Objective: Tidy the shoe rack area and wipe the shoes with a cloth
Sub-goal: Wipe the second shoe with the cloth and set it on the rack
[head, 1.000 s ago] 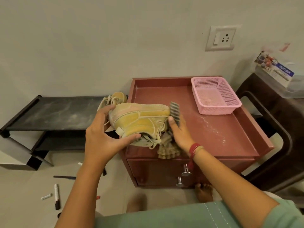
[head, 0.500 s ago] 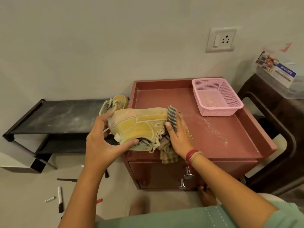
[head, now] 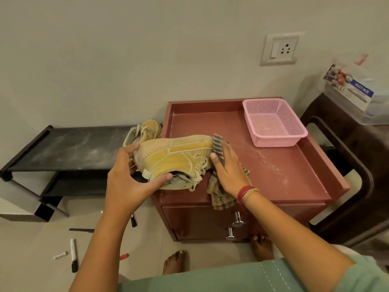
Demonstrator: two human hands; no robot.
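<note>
A worn yellow sneaker [head: 179, 154] lies on its side at the front left corner of the red cabinet top [head: 284, 165]. My left hand [head: 128, 178] grips its heel end, thumb under the collar. My right hand [head: 227, 167] holds a striped cloth [head: 217, 145] against the shoe's toe, and the rest of the cloth [head: 221, 197] hangs over the cabinet's front edge. A second yellow sneaker [head: 145, 130] sits behind, on the right end of the black shoe rack [head: 63, 148].
A pink mesh basket [head: 273, 123] stands at the cabinet's back right. A dark chair [head: 357, 165] is on the right with a clear box on it. Markers [head: 72, 255] and small items lie on the floor at left. My bare feet are below the cabinet.
My right hand with the cloth has slid slightly up along the shoe's toe. The left hand keeps the same grip on the heel.
</note>
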